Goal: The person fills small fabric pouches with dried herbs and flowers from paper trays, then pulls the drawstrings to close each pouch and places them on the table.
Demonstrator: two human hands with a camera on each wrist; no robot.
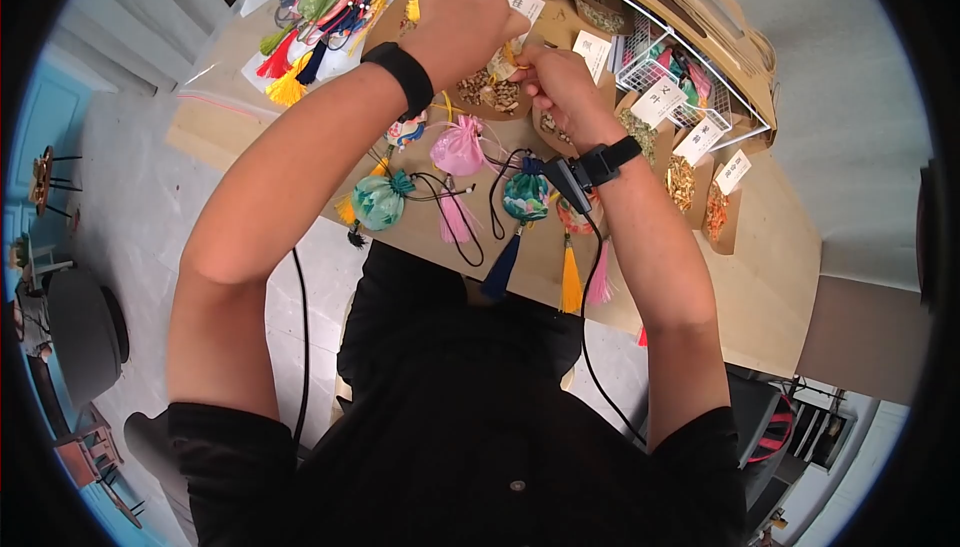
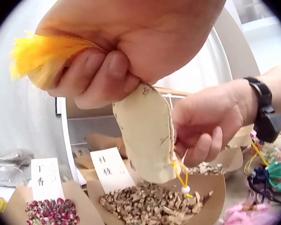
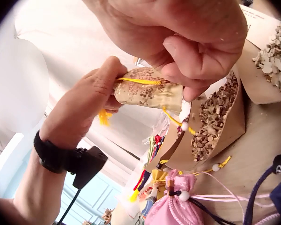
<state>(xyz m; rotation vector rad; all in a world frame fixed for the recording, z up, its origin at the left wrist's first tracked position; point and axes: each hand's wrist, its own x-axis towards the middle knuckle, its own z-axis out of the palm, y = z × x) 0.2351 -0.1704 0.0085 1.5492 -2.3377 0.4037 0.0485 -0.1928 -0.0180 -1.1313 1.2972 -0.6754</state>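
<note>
My left hand [image 1: 462, 32] grips a small cream fabric pouch [image 2: 143, 136] by its bottom end, the yellow tassel [image 2: 47, 51] caught in the curled fingers. The pouch tilts mouth down over a kraft-paper tray of brown wood-like chips [image 2: 154, 201]. Brown floral print covers its side in the right wrist view, and a yellow drawstring with a white bead [image 3: 184, 126] dangles from the mouth. At the mouth edge, my right hand [image 1: 565, 87] pinches the fabric between thumb and fingers. The inside of the pouch is hidden.
Near the table edge lie a pink pouch [image 1: 460, 150], a green pouch [image 1: 378, 202] and others with tassels. Labelled trays, one of dark red buds [image 2: 51, 212], line the back. A white wire rack [image 1: 690, 97] stands behind; tassels [image 1: 315, 27] lie far left.
</note>
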